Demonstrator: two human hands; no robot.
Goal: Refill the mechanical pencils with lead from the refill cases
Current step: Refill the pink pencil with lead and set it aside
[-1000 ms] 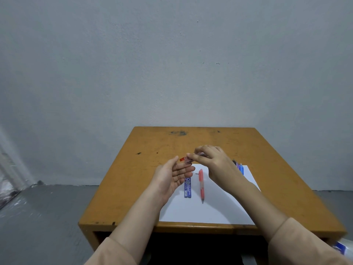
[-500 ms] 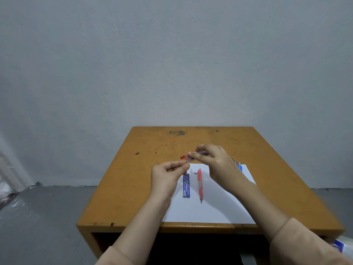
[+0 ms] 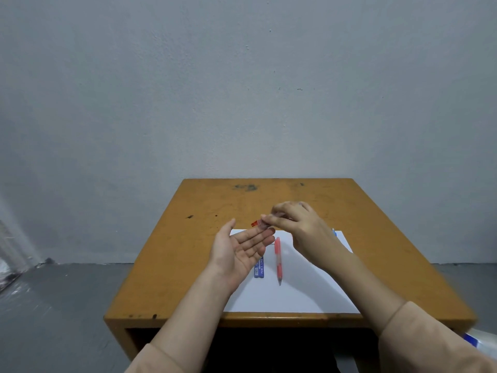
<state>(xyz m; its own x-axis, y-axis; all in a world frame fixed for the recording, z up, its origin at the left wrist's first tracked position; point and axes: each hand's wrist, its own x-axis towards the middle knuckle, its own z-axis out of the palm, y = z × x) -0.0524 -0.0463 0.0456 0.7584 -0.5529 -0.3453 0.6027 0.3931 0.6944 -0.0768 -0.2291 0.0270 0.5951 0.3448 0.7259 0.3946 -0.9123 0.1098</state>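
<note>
The bench [image 3: 166, 265] stands against a grey wall, with a white paper [image 3: 295, 297] on its near half. The left hand [image 3: 236, 254] hovers palm up over the paper's left edge, its fingers [image 3: 255, 236] straight and slightly spread, holding nothing. Just under those fingers a blue case [image 3: 259, 270] marked "PENCIL LEAD" lies flat on the paper, its far end hidden by the hand. Above the left fingertips is a small clear case [image 3: 258, 224] with a red end pointing left; whether it touches them cannot be told. Right of the blue case and nearly parallel to it lies a pink pencil [image 3: 277, 261], tip toward the person. The right hand [image 3: 298, 227] hangs over the paper's far edge, and its fingers [image 3: 271, 218] and thumb pinch the clear case by its right part. Behind that hand's wrist a blue thing [image 3: 334, 233] peeks out on the paper, mostly hidden.
</note>
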